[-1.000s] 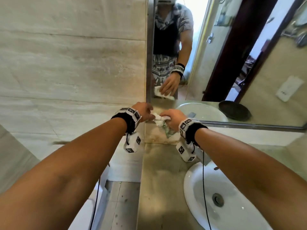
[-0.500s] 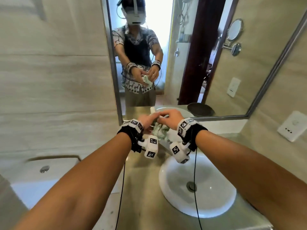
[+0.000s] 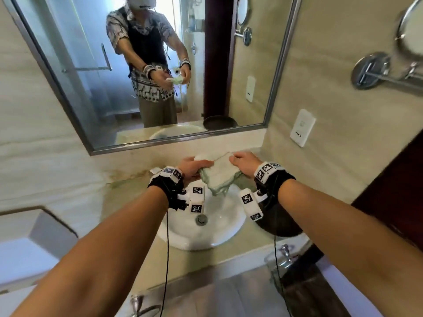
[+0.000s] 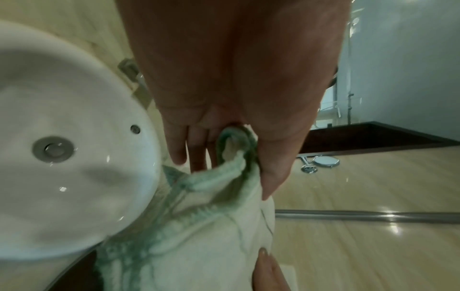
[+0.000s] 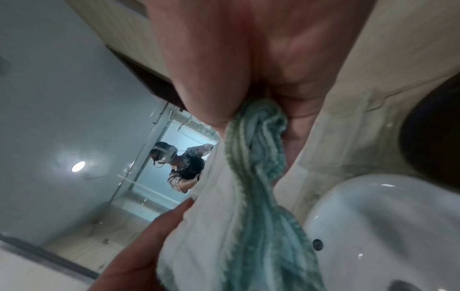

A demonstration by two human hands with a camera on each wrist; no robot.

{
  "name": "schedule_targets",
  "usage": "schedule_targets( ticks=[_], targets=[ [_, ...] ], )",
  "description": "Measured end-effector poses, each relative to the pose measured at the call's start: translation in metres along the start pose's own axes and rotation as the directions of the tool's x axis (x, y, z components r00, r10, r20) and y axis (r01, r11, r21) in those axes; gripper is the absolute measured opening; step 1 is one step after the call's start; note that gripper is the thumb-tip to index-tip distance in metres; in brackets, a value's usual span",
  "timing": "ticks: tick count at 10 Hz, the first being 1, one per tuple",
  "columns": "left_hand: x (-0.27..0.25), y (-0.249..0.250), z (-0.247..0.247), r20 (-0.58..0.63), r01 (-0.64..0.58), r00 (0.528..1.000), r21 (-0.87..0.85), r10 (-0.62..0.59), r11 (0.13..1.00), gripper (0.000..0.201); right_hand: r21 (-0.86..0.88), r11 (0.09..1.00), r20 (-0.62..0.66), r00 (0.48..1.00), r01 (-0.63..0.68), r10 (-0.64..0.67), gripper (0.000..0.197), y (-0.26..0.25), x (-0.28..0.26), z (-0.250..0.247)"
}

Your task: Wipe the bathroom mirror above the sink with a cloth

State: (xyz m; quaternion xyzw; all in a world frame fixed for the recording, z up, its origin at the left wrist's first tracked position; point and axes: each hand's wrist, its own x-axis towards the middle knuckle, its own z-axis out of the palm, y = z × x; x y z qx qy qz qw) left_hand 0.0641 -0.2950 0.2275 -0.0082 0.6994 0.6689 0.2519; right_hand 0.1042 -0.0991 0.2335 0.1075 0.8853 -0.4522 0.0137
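A pale cloth (image 3: 219,175) with green edging is stretched between both hands above the back of the white sink (image 3: 219,234). My left hand (image 3: 191,168) pinches its left side; the left wrist view shows the cloth (image 4: 211,226) caught between thumb and fingers. My right hand (image 3: 243,163) grips the right side, the cloth (image 5: 251,187) bunched in its fist. The framed mirror (image 3: 96,72) hangs on the wall just beyond, apart from the cloth, and reflects the person holding it.
A dark round dish (image 3: 278,221) sits on the counter right of the sink, partly under my right wrist. A wall socket (image 3: 302,128) and a chrome swing-arm mirror (image 3: 412,30) are on the right wall. A bathtub corner (image 3: 34,236) lies at the lower left.
The view has swung right and up, from the counter's left end to the sink and mirror. Both hands carried the cloth over the basin and spread it out from a crumpled bunch.
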Motion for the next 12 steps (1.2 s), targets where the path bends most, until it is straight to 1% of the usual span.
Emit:
schedule_targets(
  ticks=[1, 2, 3, 4, 5, 6, 7, 8, 9, 10, 11, 12],
  targets=[
    [0.009, -0.017, 0.049, 0.044, 0.052, 0.998, -0.005, -0.052, 0.999, 0.026, 0.043, 0.998, 0.019, 0.999, -0.05, 0.049, 0.03, 0.056, -0.008, -0.024],
    [0.02, -0.038, 0.092, 0.088, 0.109, 0.99, -0.008, -0.108, 0.994, 0.024, 0.121, 0.983, 0.017, 0.99, -0.141, 0.14, 0.026, 0.102, -0.011, -0.037],
    [0.041, -0.06, 0.127, 0.102, 0.16, 0.982, -0.016, -0.158, 0.987, 0.027, 0.173, 0.961, 0.001, 0.976, -0.214, 0.217, 0.025, 0.137, -0.014, -0.047],
    [0.072, -0.083, 0.158, 0.092, 0.241, 0.966, 0.021, -0.242, 0.97, 0.031, 0.193, 0.941, 0.012, 0.959, -0.28, 0.283, 0.023, 0.175, -0.009, -0.056],
    [0.104, -0.109, 0.182, 0.068, 0.246, 0.964, 0.13, -0.256, 0.96, 0.038, 0.166, 0.913, 0.032, 0.928, -0.372, 0.372, 0.026, 0.212, 0.004, -0.063],
    [0.141, -0.133, 0.2, 0.122, 0.247, 0.95, 0.272, -0.288, 0.93, 0.042, 0.094, 0.889, 0.09, 0.894, -0.447, 0.44, 0.033, 0.243, 0.022, -0.067],
    [0.166, -0.148, 0.213, 0.163, 0.326, 0.909, 0.299, -0.385, 0.897, 0.044, 0.001, 0.866, 0.113, 0.86, -0.5, 0.497, 0.035, 0.273, 0.038, -0.067],
    [0.186, -0.161, 0.225, 0.164, 0.409, 0.867, 0.305, -0.47, 0.86, 0.047, -0.138, 0.861, 0.069, 0.862, -0.49, 0.502, 0.034, 0.297, 0.051, -0.067],
    [0.202, -0.177, 0.237, 0.165, 0.391, 0.866, 0.364, -0.472, 0.845, 0.041, -0.218, 0.854, 0.066, 0.866, -0.472, 0.496, 0.035, 0.32, 0.063, -0.067],
    [0.211, -0.187, 0.244, 0.178, 0.309, 0.867, 0.542, -0.466, 0.782, 0.039, -0.293, 0.809, 0.12, 0.82, -0.509, 0.559, 0.036, 0.341, 0.072, -0.068],
    [0.223, -0.199, 0.242, 0.124, 0.195, 0.899, 0.746, -0.42, 0.637, 0.046, -0.422, 0.773, 0.166, 0.798, -0.474, 0.579, 0.035, 0.359, 0.086, -0.068],
    [0.229, -0.204, 0.239, 0.06, 0.178, 0.929, 0.794, -0.366, 0.582, 0.044, -0.442, 0.782, 0.134, 0.83, -0.439, 0.542, 0.033, 0.367, 0.099, -0.068]
  ],
)
